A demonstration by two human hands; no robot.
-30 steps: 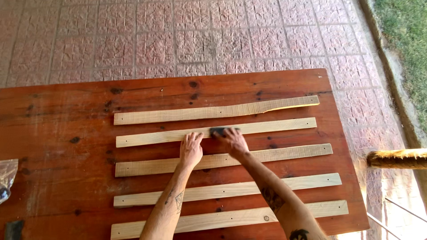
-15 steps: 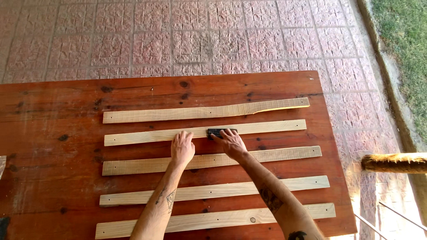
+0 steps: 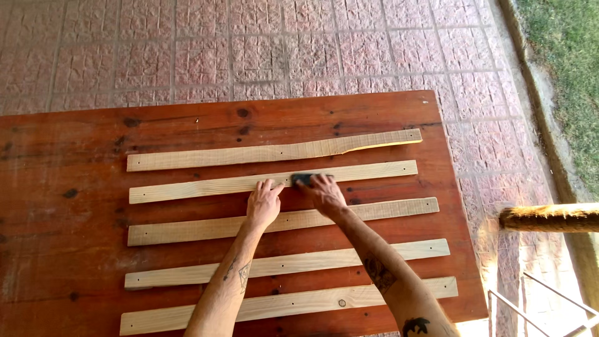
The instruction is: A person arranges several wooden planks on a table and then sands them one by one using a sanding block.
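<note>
Several pale wooden slats lie side by side on a reddish wooden table [image 3: 75,134]. My right hand [image 3: 323,195] presses a small dark sanding block [image 3: 302,179] onto the second slat from the far side [image 3: 368,171]. My left hand [image 3: 263,204] lies flat, fingers spread, on that same slat just left of the block, holding it down. The farthest slat [image 3: 249,154] has a split, uneven right end. The third slat [image 3: 187,229] passes under both wrists.
Two more slats [image 3: 299,262] [image 3: 281,304] lie nearer to me under my forearms. Pink paving [image 3: 249,50] lies beyond the table, with grass [image 3: 561,62] at the right. A rough wooden pole [image 3: 549,218] and a thin metal frame [image 3: 549,306] stand right of the table.
Both hands and the block have stayed at about the same spot on the second slat. The camera has shifted, so the table sits a little differently in view.
</note>
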